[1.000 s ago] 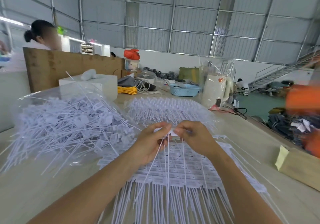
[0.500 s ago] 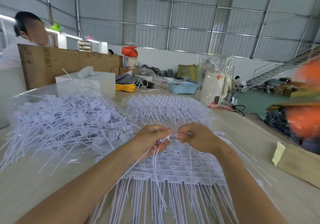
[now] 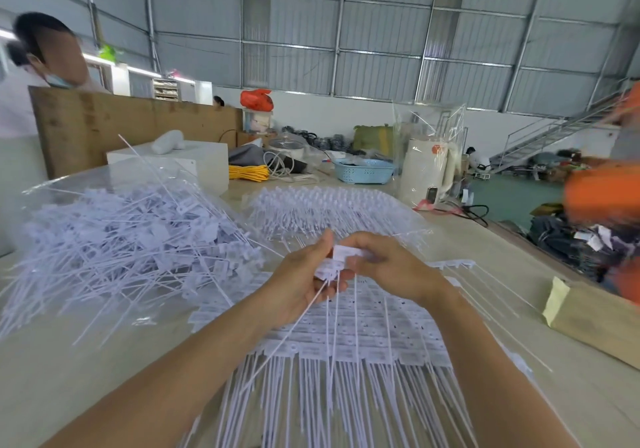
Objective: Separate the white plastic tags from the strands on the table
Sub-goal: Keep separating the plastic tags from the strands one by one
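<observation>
Your left hand (image 3: pixel 304 279) and right hand (image 3: pixel 384 267) met above the counter (image 3: pixel 69 371), both pinching a small cluster of white plastic tags (image 3: pixel 341 253) held between your fingertips. Thin white strands (image 3: pixel 332 312) hung from the cluster down over the sheets of joined tags (image 3: pixel 346 336) lying flat beneath your wrists. To your left, a loose heap of separated tags (image 3: pixel 128 239) rested on a clear plastic sheet. A further bundle of tags (image 3: pixel 329 208) lay beyond your hands. A blue basket (image 3: pixel 363 171) stood near the counter's far end, and a cardboard box (image 3: pixel 595 323) sat at your right.
</observation>
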